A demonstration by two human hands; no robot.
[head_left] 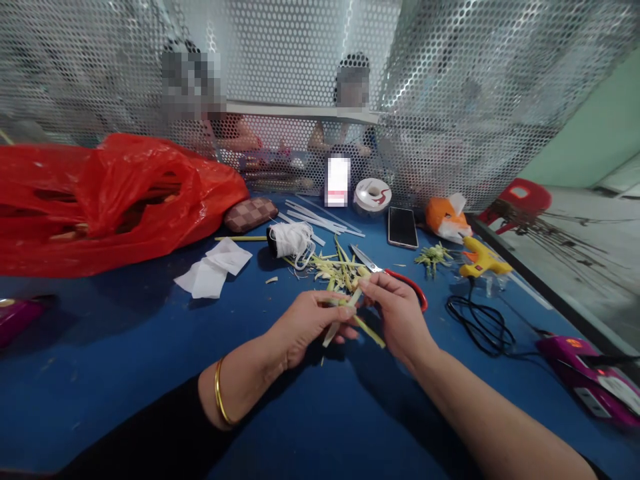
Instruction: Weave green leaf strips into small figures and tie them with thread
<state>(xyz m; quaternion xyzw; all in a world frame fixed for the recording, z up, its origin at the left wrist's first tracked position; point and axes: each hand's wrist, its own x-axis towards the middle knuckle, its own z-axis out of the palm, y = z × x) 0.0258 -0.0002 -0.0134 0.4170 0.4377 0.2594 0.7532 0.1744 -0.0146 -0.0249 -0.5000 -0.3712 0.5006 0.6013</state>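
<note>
My left hand pinches several pale green-yellow strips near the middle of the blue table. Close on its right, my right hand has thumb and fingers closed on the upper end of a pale strip. Just beyond both hands lies a loose heap of yellow-green scraps. Red-handled scissors rest partly behind my right hand, blades pointing to the upper left. A bundle of white cord sits left of the heap.
A red plastic bag, white tissues and a checked pouch are left. Beyond stand a ribbon roll and white strips. Rightward are a phone, yellow glue gun, its cable and a purple power strip. People sit behind perforated metal.
</note>
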